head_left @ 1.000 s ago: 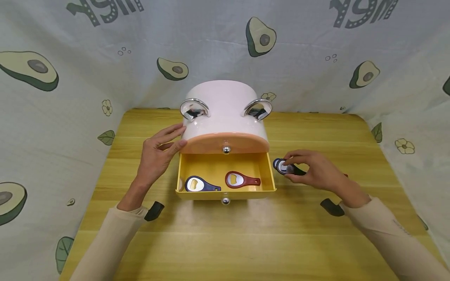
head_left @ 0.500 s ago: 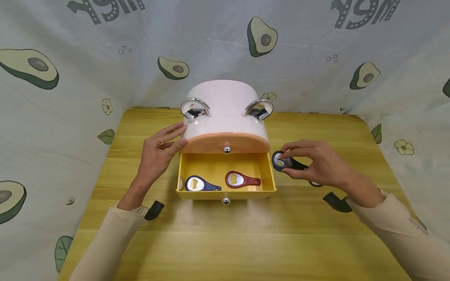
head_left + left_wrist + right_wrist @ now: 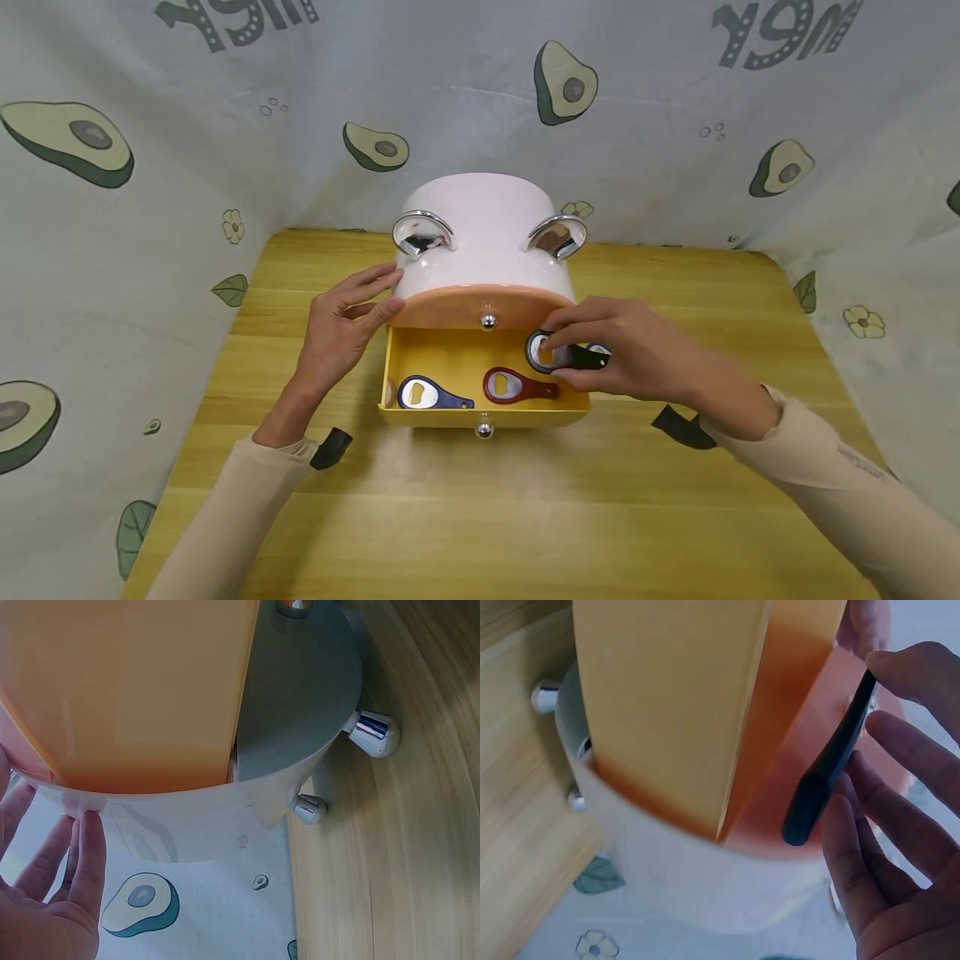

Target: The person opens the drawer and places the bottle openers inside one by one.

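Note:
Several bottle openers are in the head view. My right hand [image 3: 630, 346] pinches a dark-handled bottle opener [image 3: 585, 357] over the right part of the pulled-out yellow drawer [image 3: 427, 419]. In the right wrist view the held opener [image 3: 821, 769] shows edge-on between thumb and fingers. Inside the drawer lie a blue bottle opener [image 3: 431, 392] and a red bottle opener [image 3: 517, 386]. My left hand [image 3: 337, 329] rests nearly straight fingers on the side of the white storage box [image 3: 480, 225], its thumb at the peach front edge.
Part of another blue-rimmed opener [image 3: 599, 348] shows behind the right hand's fingers. Two shiny ear-like knobs [image 3: 423, 235] stick out of the box. A closed peach drawer [image 3: 450, 308] sits above the yellow one. An avocado-print cloth [image 3: 465, 100] hangs behind the wooden table [image 3: 480, 517].
My right hand has moved left with the dark-handled bottle opener, from beside the yellow drawer to over it. The left hand has stayed at the box.

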Demonstrator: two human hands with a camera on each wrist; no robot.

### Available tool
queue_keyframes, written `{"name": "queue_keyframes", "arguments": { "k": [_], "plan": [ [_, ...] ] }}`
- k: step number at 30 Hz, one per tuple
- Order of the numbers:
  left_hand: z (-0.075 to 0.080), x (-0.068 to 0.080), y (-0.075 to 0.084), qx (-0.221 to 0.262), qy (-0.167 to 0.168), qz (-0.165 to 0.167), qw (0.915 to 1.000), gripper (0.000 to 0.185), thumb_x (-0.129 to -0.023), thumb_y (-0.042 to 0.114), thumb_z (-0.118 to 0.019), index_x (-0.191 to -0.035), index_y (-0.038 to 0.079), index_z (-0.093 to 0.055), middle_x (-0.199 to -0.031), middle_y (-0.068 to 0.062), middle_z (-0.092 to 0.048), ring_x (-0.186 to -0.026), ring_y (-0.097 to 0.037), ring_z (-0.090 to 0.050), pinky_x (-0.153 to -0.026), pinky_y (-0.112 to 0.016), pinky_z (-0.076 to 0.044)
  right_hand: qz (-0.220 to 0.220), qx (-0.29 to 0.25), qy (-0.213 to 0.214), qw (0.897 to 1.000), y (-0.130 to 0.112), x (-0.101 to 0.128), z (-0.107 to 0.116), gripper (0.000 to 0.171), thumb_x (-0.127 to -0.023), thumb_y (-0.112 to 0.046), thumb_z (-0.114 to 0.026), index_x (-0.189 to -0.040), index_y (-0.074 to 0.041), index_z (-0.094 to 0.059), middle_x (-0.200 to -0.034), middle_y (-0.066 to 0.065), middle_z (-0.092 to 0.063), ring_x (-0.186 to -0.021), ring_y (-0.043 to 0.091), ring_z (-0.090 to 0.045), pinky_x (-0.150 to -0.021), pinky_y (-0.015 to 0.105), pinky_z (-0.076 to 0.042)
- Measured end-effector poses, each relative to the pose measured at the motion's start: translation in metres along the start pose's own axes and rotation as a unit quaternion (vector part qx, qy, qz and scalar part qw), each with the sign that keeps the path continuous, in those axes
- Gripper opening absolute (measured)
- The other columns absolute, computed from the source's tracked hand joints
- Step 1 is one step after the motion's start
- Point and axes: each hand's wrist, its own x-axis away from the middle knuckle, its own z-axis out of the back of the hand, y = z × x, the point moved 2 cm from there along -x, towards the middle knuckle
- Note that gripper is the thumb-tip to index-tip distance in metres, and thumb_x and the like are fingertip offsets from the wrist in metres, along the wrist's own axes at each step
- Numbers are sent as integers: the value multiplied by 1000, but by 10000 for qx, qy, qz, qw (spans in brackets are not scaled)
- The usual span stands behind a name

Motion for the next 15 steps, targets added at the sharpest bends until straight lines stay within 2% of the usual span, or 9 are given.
{"name": "queue_keyframes", "arguments": {
  "k": [4,8,15],
  "plan": [
    [-1,0,0,-4,-16,8,10000,39,-93,16,-72,-132,15,-67,-142,-2,-60,-131,-19,-56,-98,-39,-56,221,-122,-359,9990,-10,-15,-9,24,-76,-16,-88,-97,-13,-77,-110,2,-72,-96,15,-66,-78,33,-61],
    [-1,0,0,4,-14,-8,10000,39,-93,16,-72,-132,15,-67,-142,-2,-60,-131,-19,-56,-97,-36,-56,273,-179,-685,9971,-20,-29,-17,21,-80,-21,-84,-98,-14,-77,-109,0,-72,-93,13,-62,-78,30,-58],
    [0,0,0,73,-5,-41,10000,39,-93,14,-72,-132,14,-67,-141,-3,-60,-131,-19,-56,-97,-35,-56,401,-163,-956,9945,-34,-51,-26,15,-84,-21,-80,-97,-14,-76,-105,-3,-72,-93,12,-63,-83,29,-56]
  ]
}}
